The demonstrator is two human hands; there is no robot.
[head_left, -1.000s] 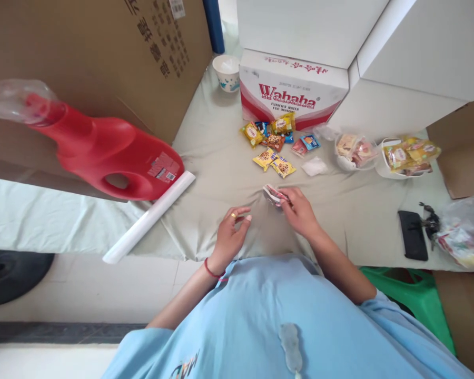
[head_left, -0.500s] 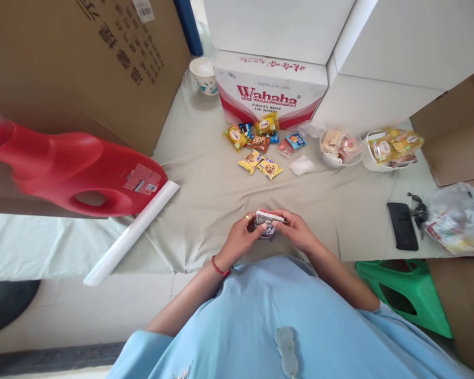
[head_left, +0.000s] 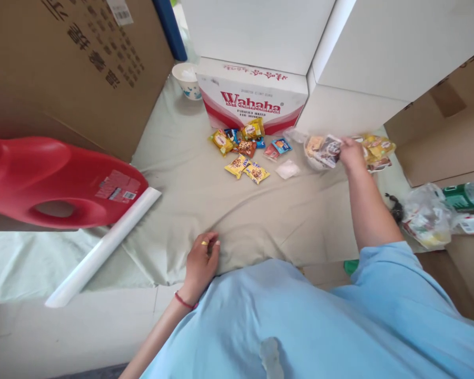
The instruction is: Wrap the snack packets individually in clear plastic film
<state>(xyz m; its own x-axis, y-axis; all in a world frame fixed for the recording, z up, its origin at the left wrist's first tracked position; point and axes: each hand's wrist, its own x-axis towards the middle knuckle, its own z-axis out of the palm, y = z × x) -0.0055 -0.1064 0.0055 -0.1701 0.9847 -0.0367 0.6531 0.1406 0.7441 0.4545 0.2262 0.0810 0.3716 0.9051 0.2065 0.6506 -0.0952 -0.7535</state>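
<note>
My right hand (head_left: 353, 153) is stretched out to the far right, its fingers closed on a small dark-and-white snack packet (head_left: 332, 151). The packet is over the clear-rimmed bowl (head_left: 314, 162), which has other wrapped snacks in it. Just beyond my fingers, yellow snack packets (head_left: 377, 147) fill a second container that my hand partly hides. Near the table's front edge rests my left hand (head_left: 201, 261), fingers loosely curled and apart, with nothing seen in it.
Several snack packets (head_left: 247, 147) lie before the Wahaba-red water carton (head_left: 256, 102). A white tissue-like packet (head_left: 287, 169) is nearby. Left are a red jug (head_left: 82, 184), a white roll (head_left: 106, 247) and a large cardboard box (head_left: 102, 105). A plastic bag (head_left: 428, 216) sits right.
My right hand has moved from the front middle to the bowl at far right, carrying the packet. My left hand let go of it and shifted left. The view has turned slightly right.
</note>
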